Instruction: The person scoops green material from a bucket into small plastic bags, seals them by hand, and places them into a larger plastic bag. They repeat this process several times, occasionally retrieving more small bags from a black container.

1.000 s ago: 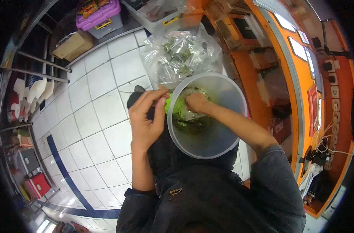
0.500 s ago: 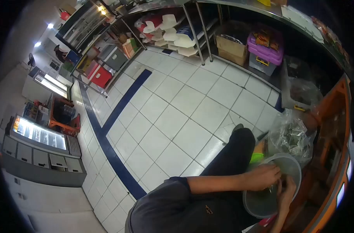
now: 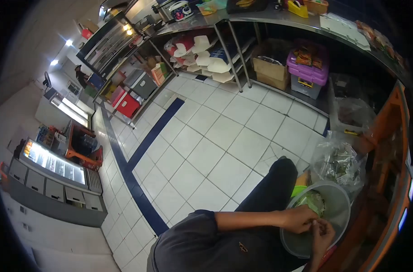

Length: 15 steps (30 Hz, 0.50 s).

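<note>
A round translucent plastic tub (image 3: 340,209) sits at the lower right, by my dark-trousered leg. Pale green leafy material (image 3: 313,199) lies inside it against the far left wall. Both my hands are over the tub, their fingertips meeting. My left hand (image 3: 300,219) is closed, palm down, with its fingers bunched together. My right hand (image 3: 323,232) comes up from below, thumb and fingers pinched against the left fingertips. Whatever they pinch is too small and hidden to make out. A bright green object (image 3: 299,190) shows behind the tub's left rim.
A clear plastic bag (image 3: 338,163) with greenish contents stands beyond the tub. An orange frame (image 3: 388,181) borders the right side. Under the steel counter (image 3: 279,20) are a cardboard box (image 3: 270,72) and a purple-lidded bin (image 3: 307,68). Another person (image 3: 80,76) stands far left.
My hands have drawn together toward the tub's near side, revealing the green leafy material. The camera view has tilted, bringing more of the countertop into sight.
</note>
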### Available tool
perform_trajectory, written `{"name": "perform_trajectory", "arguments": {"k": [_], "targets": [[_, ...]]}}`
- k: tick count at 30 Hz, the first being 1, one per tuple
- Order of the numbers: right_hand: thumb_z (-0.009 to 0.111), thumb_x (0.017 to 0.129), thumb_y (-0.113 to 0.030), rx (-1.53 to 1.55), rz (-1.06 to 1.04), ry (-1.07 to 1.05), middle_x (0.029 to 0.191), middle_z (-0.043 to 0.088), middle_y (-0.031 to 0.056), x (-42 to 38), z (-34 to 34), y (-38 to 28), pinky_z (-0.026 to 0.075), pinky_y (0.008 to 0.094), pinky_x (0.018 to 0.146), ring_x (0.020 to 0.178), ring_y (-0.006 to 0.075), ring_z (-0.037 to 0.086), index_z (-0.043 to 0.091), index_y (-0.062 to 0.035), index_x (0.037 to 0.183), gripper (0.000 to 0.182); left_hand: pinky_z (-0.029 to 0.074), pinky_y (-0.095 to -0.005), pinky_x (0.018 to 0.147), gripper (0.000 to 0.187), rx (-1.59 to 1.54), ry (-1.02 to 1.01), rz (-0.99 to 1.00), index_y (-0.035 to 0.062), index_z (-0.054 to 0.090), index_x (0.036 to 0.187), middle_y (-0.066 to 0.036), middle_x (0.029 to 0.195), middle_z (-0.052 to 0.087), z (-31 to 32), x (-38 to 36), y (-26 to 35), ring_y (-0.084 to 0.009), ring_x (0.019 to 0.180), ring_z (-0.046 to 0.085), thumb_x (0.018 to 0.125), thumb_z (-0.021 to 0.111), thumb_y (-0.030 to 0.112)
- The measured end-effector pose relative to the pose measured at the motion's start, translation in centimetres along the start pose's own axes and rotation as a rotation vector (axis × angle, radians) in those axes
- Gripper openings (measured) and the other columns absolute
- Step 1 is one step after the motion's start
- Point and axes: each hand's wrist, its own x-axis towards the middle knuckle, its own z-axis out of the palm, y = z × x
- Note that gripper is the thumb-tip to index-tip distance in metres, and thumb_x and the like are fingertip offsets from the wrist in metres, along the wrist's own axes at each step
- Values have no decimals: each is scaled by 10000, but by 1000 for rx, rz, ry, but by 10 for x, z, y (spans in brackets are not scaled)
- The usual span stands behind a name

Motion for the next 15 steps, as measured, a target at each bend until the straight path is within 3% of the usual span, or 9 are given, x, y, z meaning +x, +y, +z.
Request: {"name": "perform_trajectory", "arguments": {"k": [2, 3, 5, 6, 8, 10, 14, 15], "targets": [[752, 930, -64, -19, 5, -4, 895, 714, 69, -1, 2, -3, 549, 243, 679, 778, 114, 671, 694, 65, 1050, 185, 506, -428, 646, 154, -92, -30, -55, -21, 702, 967, -199, 752, 678, -1, 1, 1, -357, 713, 687, 854, 686, 83], [756, 927, -69, -51, 15, -3, 897, 723, 86, -5, 0, -11, 568, 250, 702, 790, 134, 692, 701, 79, 1047, 198, 519, -409, 677, 278, -90, -53, -66, 2, 721, 1120, -185, 813, 704, 0, 0, -3, -314, 738, 696, 866, 723, 117], [751, 938, -94, -142, 91, -29, 909, 741, 114, -10, 1, -31, 585, 270, 709, 797, 156, 709, 720, 91, 1051, 220, 533, -403, 712, 321, -84, -103, -50, 10, 708, 1193, -174, 884, 731, -3, 0, -4, -256, 789, 713, 899, 721, 138], [741, 955, -122, -9, 109, -21, 913, 751, 133, -13, 3, -31, 602, 285, 725, 813, 174, 726, 726, 90, 1060, 237, 543, -385, 719, 304, -201, -69, 9, 17, 705, 1208, -143, 909, 752, 1, -2, -15, -198, 827, 712, 938, 709, 156], [703, 989, -125, 64, 170, -91, 975, 755, 153, -17, -2, -39, 628, 302, 759, 882, 189, 739, 713, 102, 1087, 248, 528, -295, 646, 210, -247, -241, -228, 9, 708, 1086, -64, 852, 724, -16, 3, 10, -113, 786, 674, 1037, 605, 186], [679, 1010, -141, 117, 90, -93, 990, 750, 142, -21, -1, -32, 634, 306, 762, 888, 181, 735, 710, 79, 1114, 245, 540, -302, 665, 203, -308, -243, -369, 5, 702, 1054, -84, 796, 709, -19, 2, 15, -131, 723, 676, 1036, 617, 189], [664, 1017, -146, 241, -5, -16, 902, 745, 111, -30, 11, -24, 620, 314, 726, 846, 157, 732, 686, 54, 1053, 205, 428, -289, 572, 195, -118, -159, -256, 9, 665, 977, -45, 720, 618, -11, -3, 6, -107, 635, 551, 1047, 584, 172], [653, 1021, -162, 86, -55, -49, 855, 731, 118, -32, 11, -30, 598, 328, 691, 795, 169, 732, 661, 35, 1006, 197, 389, -280, 554, 201, -134, -156, -215, 10, 639, 943, -27, 702, 578, -11, -1, 11, -88, 630, 514, 1052, 564, 161]]}}
